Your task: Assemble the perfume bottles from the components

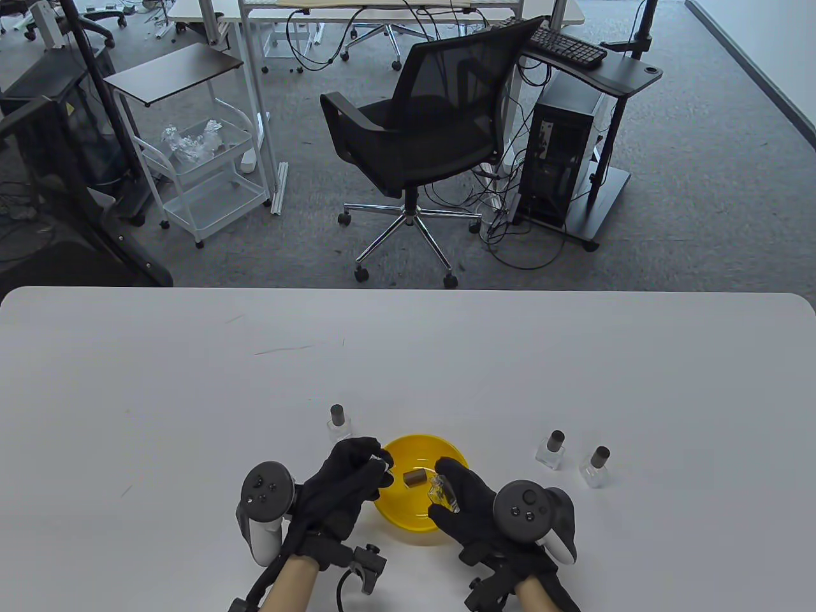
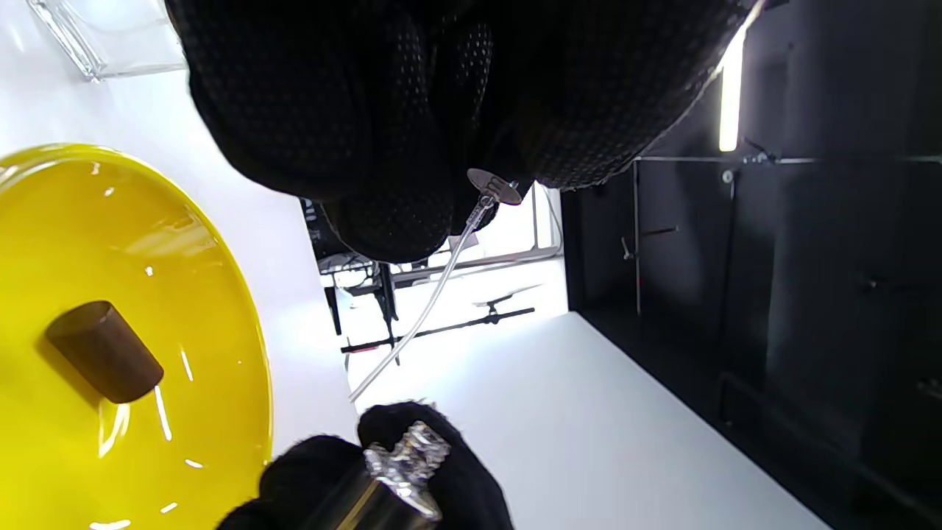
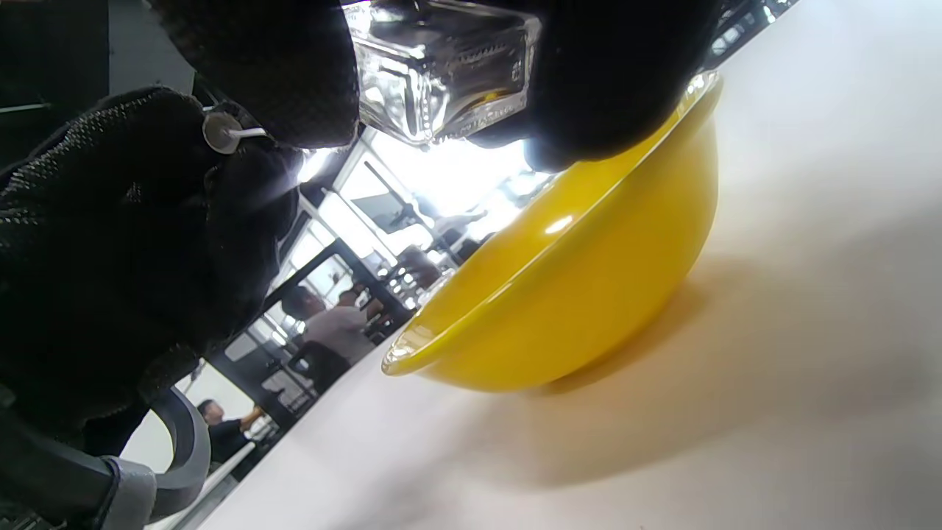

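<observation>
Looking down at the white table (image 1: pixel 191 395), we are seeing both gloved hands working over a yellow bowl (image 1: pixel 408 519) near the front edge.

L hand (image 1: pixel 347 484): we are seeing it pinching a spray pump (image 2: pixel 491 188) by its head between fingertips; in the left wrist view the pump's thin clear dip tube (image 2: pixel 419 316) is hanging free below the metal collar, its tip near the mouth of the bottle held by the other hand. The same collar is showing as a small disc in the right wrist view (image 3: pixel 218 132).

R hand (image 1: pixel 465 503): we are seeing it gripping a clear glass bottle (image 1: pixel 442 489) w/ fingers wrapped around its body, holding it tilted above the bowl's R side. In the right wrist view the bottle's square glass base (image 3: pixel 441 70) is showing between thumb and fingers; in the left wrist view its threaded metal neck (image 2: pixel 408 460) is poking out from the fingers, uncapped.

Bowl contents: one dark brown cap (image 1: pixel 414 477) is lying on its side on the bowl floor, apart from both hands.

Elsewhere on the table: three capped bottles are standing upright: one (image 1: pixel 338 422) just behind the L hand, two (image 1: pixel 552 449) (image 1: pixel 596 466) side by side to the R of the bowl, well apart from the hands.

Beyond the table, an office chair (image 1: pixel 414 140) is standing on grey carpet.
</observation>
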Tool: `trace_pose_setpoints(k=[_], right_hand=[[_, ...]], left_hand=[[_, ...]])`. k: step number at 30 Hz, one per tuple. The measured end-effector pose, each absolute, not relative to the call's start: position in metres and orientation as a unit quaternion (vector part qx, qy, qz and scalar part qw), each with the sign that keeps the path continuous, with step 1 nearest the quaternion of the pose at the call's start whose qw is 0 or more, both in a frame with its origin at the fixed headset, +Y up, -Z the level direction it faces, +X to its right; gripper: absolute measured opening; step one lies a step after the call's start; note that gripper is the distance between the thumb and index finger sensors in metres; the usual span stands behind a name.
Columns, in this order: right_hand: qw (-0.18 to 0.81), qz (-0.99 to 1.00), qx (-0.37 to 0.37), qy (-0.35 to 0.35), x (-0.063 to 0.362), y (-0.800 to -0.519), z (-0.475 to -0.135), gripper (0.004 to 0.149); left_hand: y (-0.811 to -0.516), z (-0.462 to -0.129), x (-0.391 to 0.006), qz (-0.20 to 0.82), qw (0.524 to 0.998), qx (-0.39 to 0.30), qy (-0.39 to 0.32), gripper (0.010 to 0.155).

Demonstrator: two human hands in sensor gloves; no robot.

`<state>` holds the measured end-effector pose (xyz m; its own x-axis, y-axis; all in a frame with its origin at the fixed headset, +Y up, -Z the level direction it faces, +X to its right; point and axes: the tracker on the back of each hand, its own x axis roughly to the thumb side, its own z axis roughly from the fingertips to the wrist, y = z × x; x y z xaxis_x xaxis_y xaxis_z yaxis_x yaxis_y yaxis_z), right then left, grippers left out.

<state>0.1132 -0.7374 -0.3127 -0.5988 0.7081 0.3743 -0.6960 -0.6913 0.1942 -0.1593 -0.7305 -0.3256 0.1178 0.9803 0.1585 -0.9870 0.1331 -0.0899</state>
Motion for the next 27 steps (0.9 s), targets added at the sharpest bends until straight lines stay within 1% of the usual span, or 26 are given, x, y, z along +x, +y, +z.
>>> trace_pose_setpoints(k=[8, 12, 24, 27], right_hand=[[0.373, 0.896, 0.239, 0.037, 0.105, -0.74, -0.312, 0.069], [0.371, 0.895, 0.243, 0.04, 0.103, -0.74, -0.311, 0.069], [0.371, 0.896, 0.241, 0.033, 0.104, -0.74, -0.311, 0.069], [0.369, 0.898, 0.241, 0.013, 0.103, -0.737, -0.309, 0.072]], left_hand=[[-0.73, -0.325, -0.158, 0.673, 0.734, 0.02, -0.092, 0.046], [-0.731, -0.325, -0.158, 0.668, 0.738, 0.021, -0.093, 0.045], [-0.735, -0.323, -0.149, 0.657, 0.747, 0.006, -0.099, 0.045], [-0.738, -0.321, -0.144, 0.651, 0.753, -0.001, -0.1, 0.044]])
